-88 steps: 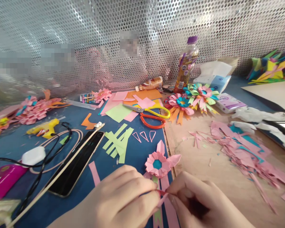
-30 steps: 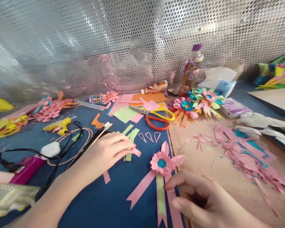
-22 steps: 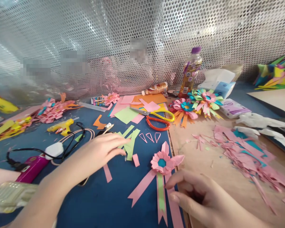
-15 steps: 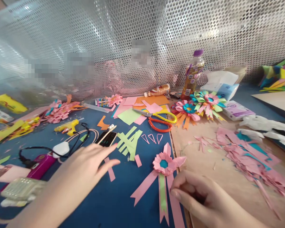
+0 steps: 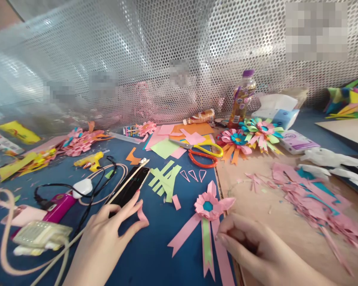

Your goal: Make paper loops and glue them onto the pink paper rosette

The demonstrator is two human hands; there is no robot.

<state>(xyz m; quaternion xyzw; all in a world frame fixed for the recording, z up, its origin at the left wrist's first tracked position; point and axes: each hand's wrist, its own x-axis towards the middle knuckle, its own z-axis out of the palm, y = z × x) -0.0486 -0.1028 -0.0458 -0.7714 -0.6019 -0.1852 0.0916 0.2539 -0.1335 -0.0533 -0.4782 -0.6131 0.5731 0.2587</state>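
My left hand [image 5: 107, 230] pinches a short pink paper strip [image 5: 142, 215] between thumb and fingers, bending it into a curve. Beside that hand lies a black phone [image 5: 133, 184], with a thin white cable across it. A pink paper rosette [image 5: 200, 206] with a teal centre rests on the blue tabletop, its pink tails and one green strip spread below it. Close to the right-hand tail is my right hand [image 5: 250, 246], closed, thumb against curled fingers; whatever it may hold is hidden. Three small pink paper loops [image 5: 192, 175] and cut green strips [image 5: 166, 180] lie beyond.
Orange-and-yellow scissors [image 5: 203, 155] lie on coloured paper sheets. Behind stand a drink bottle [image 5: 241, 99], finished paper flowers [image 5: 264, 129] and tissues. Pink scraps [image 5: 304, 202] cover the right board. At left are a yellow glue gun [image 5: 91, 161], cables and a purple power strip [image 5: 58, 206].
My left hand has picked up the pink strip from the table and bent it, drawing back so more of the phone shows. My right hand has stayed by the rosette.
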